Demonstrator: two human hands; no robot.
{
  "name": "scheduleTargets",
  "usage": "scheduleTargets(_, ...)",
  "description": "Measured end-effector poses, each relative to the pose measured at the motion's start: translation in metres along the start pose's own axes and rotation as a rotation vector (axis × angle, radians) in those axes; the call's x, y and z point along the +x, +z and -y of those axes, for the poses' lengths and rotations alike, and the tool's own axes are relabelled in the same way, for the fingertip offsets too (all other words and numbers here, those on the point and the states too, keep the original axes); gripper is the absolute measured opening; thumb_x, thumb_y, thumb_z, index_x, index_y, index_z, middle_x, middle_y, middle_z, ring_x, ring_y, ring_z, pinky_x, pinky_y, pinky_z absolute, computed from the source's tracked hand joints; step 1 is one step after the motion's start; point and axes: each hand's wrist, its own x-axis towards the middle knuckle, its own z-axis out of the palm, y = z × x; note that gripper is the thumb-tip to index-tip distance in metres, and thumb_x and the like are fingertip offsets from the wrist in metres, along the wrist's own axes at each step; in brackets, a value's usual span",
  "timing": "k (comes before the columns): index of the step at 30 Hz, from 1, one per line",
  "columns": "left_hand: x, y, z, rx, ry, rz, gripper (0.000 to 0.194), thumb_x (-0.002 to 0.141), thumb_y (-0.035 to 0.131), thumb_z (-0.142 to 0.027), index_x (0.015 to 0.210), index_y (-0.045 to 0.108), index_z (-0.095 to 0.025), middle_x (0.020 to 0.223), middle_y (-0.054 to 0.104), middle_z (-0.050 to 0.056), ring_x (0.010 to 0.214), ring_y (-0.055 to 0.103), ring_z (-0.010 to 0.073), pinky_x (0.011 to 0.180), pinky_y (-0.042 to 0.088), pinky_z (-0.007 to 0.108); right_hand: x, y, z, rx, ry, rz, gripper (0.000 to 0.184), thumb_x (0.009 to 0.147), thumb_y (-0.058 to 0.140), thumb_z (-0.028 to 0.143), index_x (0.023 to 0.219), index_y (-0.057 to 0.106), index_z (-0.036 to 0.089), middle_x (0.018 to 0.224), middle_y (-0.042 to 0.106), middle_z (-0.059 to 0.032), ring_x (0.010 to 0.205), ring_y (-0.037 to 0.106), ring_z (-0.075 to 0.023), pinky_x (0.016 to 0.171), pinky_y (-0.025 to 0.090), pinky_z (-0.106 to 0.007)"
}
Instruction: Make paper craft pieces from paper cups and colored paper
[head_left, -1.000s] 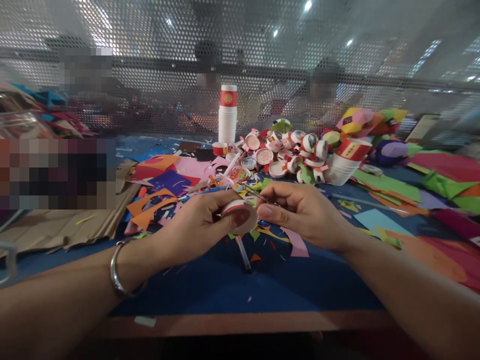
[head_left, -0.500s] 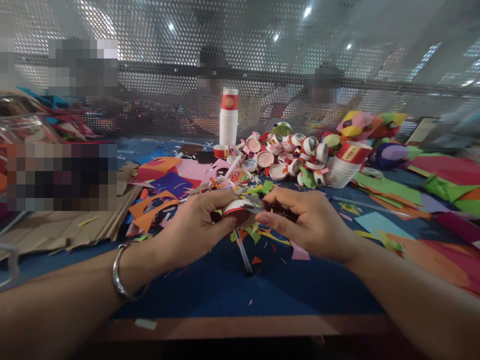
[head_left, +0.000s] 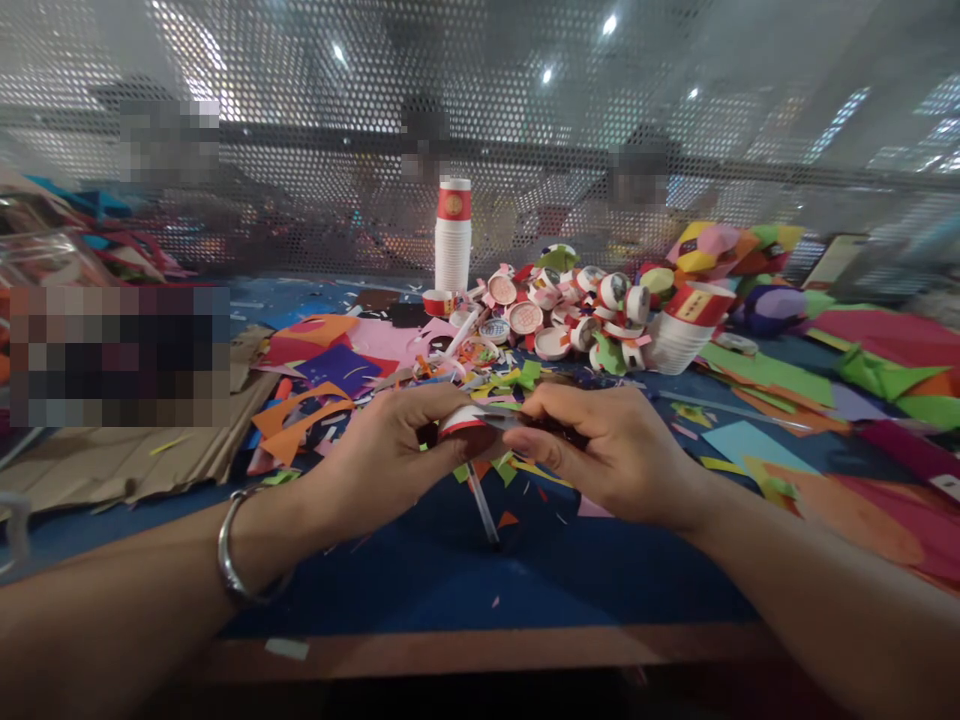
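Observation:
My left hand [head_left: 382, 450], with a silver bangle [head_left: 231, 548] at its wrist, grips a cut piece of red and white paper cup [head_left: 463, 424] between thumb and fingers. My right hand [head_left: 615, 450] is closed on scissors; their grey blades [head_left: 506, 420] meet the cup piece at its right side, and the handles are mostly hidden by the fingers. Under the hands, a thin clear stick with a dark tip [head_left: 484, 510] lies on the blue tabletop [head_left: 480, 590]. Colourful paper scraps [head_left: 517, 378] are scattered just beyond the fingers.
Behind the scraps stand an upright stack of paper cups [head_left: 453, 250], a pile of cut cup bottoms [head_left: 551, 343] and a leaning cup stack [head_left: 679, 335]. Brown paper [head_left: 150, 465] lies left, coloured sheets [head_left: 855, 515] right. People show through a perforated screen [head_left: 322, 180].
The cup piece has tipped, so its open inside faces me less and its white side shows. The scissor blades have come onto it. Both hands stay almost in place.

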Motion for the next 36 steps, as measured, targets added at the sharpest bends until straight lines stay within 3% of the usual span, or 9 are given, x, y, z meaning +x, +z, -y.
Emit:
scheduleTargets(7, 0.001, 0.0, 0.006, -0.041, -0.042, 0.012, 0.017, 0.091, 0.06, -0.027, 0.079, 0.067, -0.019, 0.074, 0.06, -0.001, 0.069, 0.053, 0.0122, 0.061, 0.044, 0.024, 0.001, 0.0, -0.001, 0.177, 0.149, -0.022, 0.042, 0.099, 0.056, 0.052, 0.072, 0.056, 0.02, 0.058, 0.04, 0.0047, 0.051, 0.033, -0.009, 0.047, 0.027, -0.026)
scheduleTargets(11, 0.002, 0.0, 0.007, -0.169, -0.098, 0.009, 0.016, 0.091, 0.063, -0.032, 0.088, 0.066, -0.017, 0.079, 0.06, 0.0, 0.069, 0.053, 0.0121, 0.06, 0.043, 0.025, 0.005, -0.003, -0.002, 0.345, 0.296, -0.082, 0.047, 0.089, 0.065, 0.063, 0.073, 0.056, 0.02, 0.062, 0.04, 0.0038, 0.054, 0.033, -0.0097, 0.045, 0.025, -0.025)
scheduleTargets(14, 0.003, 0.0, 0.006, -0.302, -0.145, -0.014, 0.018, 0.089, 0.068, -0.032, 0.09, 0.062, -0.016, 0.082, 0.06, 0.0, 0.072, 0.055, 0.0108, 0.063, 0.043, 0.024, 0.008, -0.001, -0.005, 0.496, 0.381, -0.049, 0.049, 0.083, 0.07, 0.066, 0.073, 0.057, 0.02, 0.062, 0.043, 0.0032, 0.054, 0.035, -0.0104, 0.045, 0.027, -0.025)
scheduleTargets(19, 0.004, 0.003, 0.007, -0.549, -0.245, -0.093, 0.02, 0.085, 0.075, -0.027, 0.091, 0.059, -0.016, 0.081, 0.062, -0.002, 0.074, 0.057, 0.0083, 0.067, 0.046, 0.02, 0.008, 0.007, -0.01, 0.66, 0.432, 0.059, 0.044, 0.084, 0.072, 0.061, 0.082, 0.063, 0.019, 0.066, 0.052, 0.0021, 0.056, 0.041, -0.0101, 0.048, 0.03, -0.024)
scheduleTargets(23, 0.005, 0.008, 0.007, -0.774, -0.337, -0.118, 0.02, 0.081, 0.077, -0.019, 0.096, 0.063, -0.016, 0.091, 0.067, 0.001, 0.085, 0.064, 0.0116, 0.078, 0.054, 0.023, 0.008, 0.01, -0.009, 0.711, 0.441, 0.083, 0.039, 0.08, 0.08, 0.052, 0.089, 0.066, 0.017, 0.08, 0.063, -0.0009, 0.068, 0.055, -0.0119, 0.06, 0.042, -0.024)
scheduleTargets(27, 0.006, 0.007, 0.004, -0.9, -0.375, -0.044, 0.021, 0.08, 0.08, -0.018, 0.098, 0.069, -0.016, 0.098, 0.071, 0.003, 0.088, 0.066, 0.013, 0.078, 0.057, 0.023, 0.008, 0.01, -0.01, 0.814, 0.454, 0.078, 0.034, 0.08, 0.083, 0.045, 0.091, 0.068, 0.016, 0.086, 0.068, -0.0022, 0.075, 0.061, -0.0127, 0.067, 0.046, -0.024)
scheduleTargets(30, 0.005, 0.003, 0.002, -0.983, -0.404, 0.039, 0.024, 0.087, 0.074, -0.032, 0.105, 0.071, -0.017, 0.102, 0.072, 0.007, 0.089, 0.066, 0.0172, 0.073, 0.061, 0.027, 0.007, 0.008, -0.013, 0.859, 0.436, 0.077, 0.029, 0.084, 0.079, 0.043, 0.088, 0.067, 0.016, 0.076, 0.061, 0.0016, 0.064, 0.052, -0.0076, 0.057, 0.037, -0.02)
scheduleTargets(33, 0.006, -0.002, 0.002, -1.075, -0.433, 0.19, 0.036, 0.092, 0.065, -0.047, 0.105, 0.072, -0.014, 0.093, 0.073, 0.01, 0.085, 0.069, 0.0202, 0.068, 0.062, 0.029, 0.006, 0.007, -0.014, 0.833, 0.433, 0.105, 0.03, 0.086, 0.078, 0.043, 0.085, 0.066, 0.016, 0.068, 0.053, 0.0045, 0.058, 0.042, -0.0055, 0.052, 0.029, -0.021)
scheduleTargets(36, 0.007, -0.004, 0.004, -1.108, -0.478, 0.317, 0.041, 0.094, 0.062, -0.051, 0.102, 0.071, -0.013, 0.09, 0.073, 0.01, 0.079, 0.072, 0.0192, 0.064, 0.06, 0.024, 0.006, 0.006, -0.014, 0.822, 0.411, 0.16, 0.032, 0.085, 0.078, 0.045, 0.088, 0.067, 0.015, 0.073, 0.057, 0.0023, 0.063, 0.047, -0.0076, 0.057, 0.034, -0.022)
